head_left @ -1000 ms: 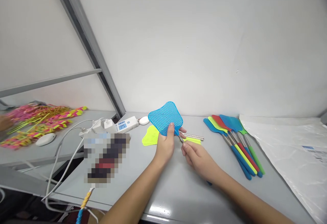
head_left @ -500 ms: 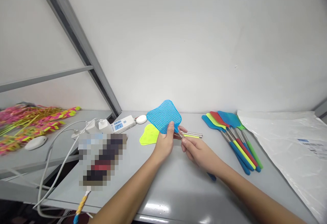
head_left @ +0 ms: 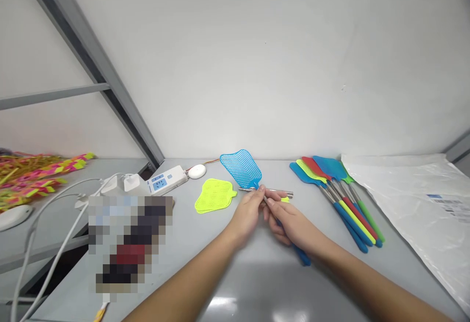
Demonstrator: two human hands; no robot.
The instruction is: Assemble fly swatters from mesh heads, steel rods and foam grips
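Both hands hold one blue fly swatter [head_left: 241, 167], its perforated head tilted up to the left and its blue handle slanting toward the front right. My left hand [head_left: 246, 218] pinches the metal shaft just below the head. Further down, my right hand [head_left: 293, 226] wraps round the shaft and the top of the handle. Left of the hands lies a loose yellow-green swatter head [head_left: 215, 196], flat on the table. A metal rod [head_left: 287, 193] and a bit of yellow-green handle show behind my fingers, partly hidden.
Several assembled fly swatters [head_left: 340, 199] in mixed colours lie fanned on the right, beside a white plastic bag [head_left: 404, 204]. A power strip [head_left: 167, 180], white plugs and cables, and a pixelated object [head_left: 134, 239] occupy the left. A wall rises behind the table [head_left: 257, 283].
My left hand has slid off the blue head down to the shaft, and the head now tilts more upright. My right hand has shifted slightly down and right. The view has turned a little right.
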